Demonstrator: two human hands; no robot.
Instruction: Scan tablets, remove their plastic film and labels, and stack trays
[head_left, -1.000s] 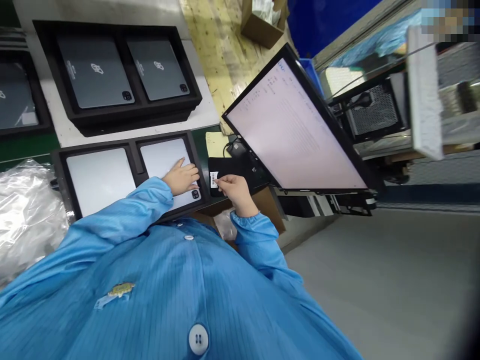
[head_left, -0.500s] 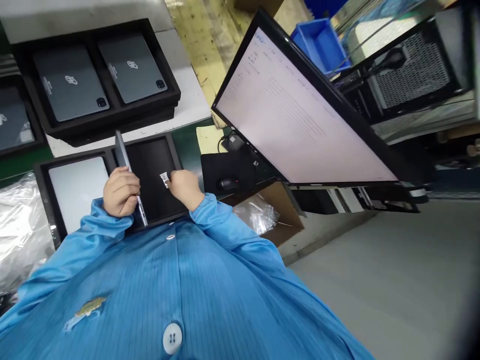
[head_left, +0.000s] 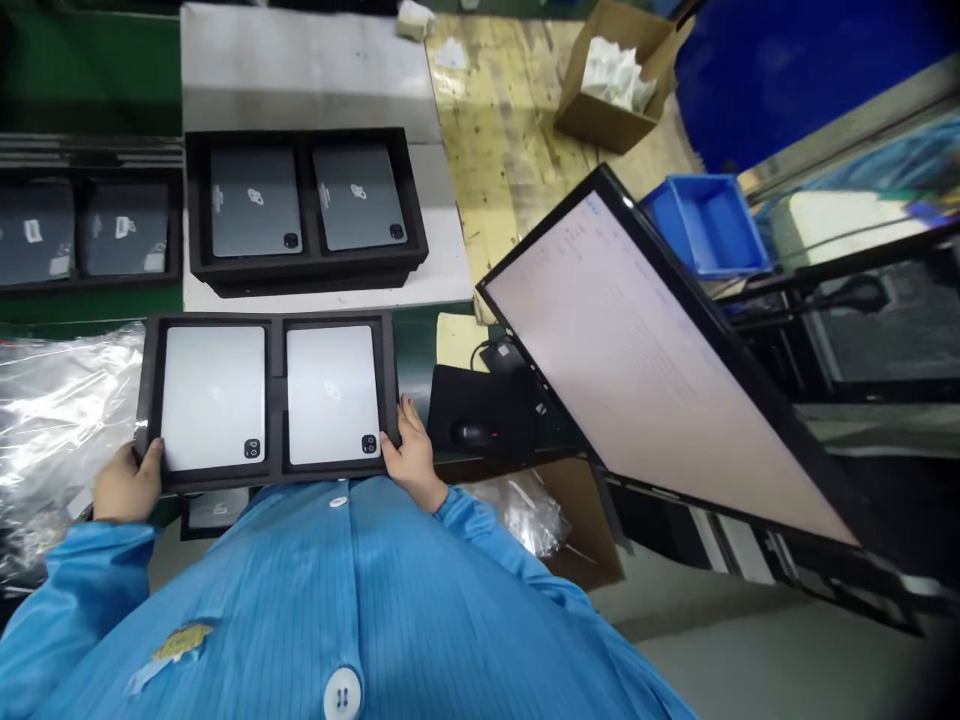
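Close in front of my body is a black foam tray with two compartments. A tablet lies back up in its left compartment, and a second tablet lies the same way in the right one. Both backs look pale, with a dark camera block at the lower right corner. My left hand grips the tray's lower left corner, thumb over the rim. Around the right edge, near the bottom, my right hand is closed, its thumb on the rim.
Beyond stands a stack of black trays holding dark tablets, with another tray to its left. Clear plastic bags lie at left. On the right are a mouse, a tilted monitor and an open carton.
The tablet my left hand held on edge now lies in the right compartment. Both hands have moved to the tray's sides. The small white label in my right hand is out of sight.
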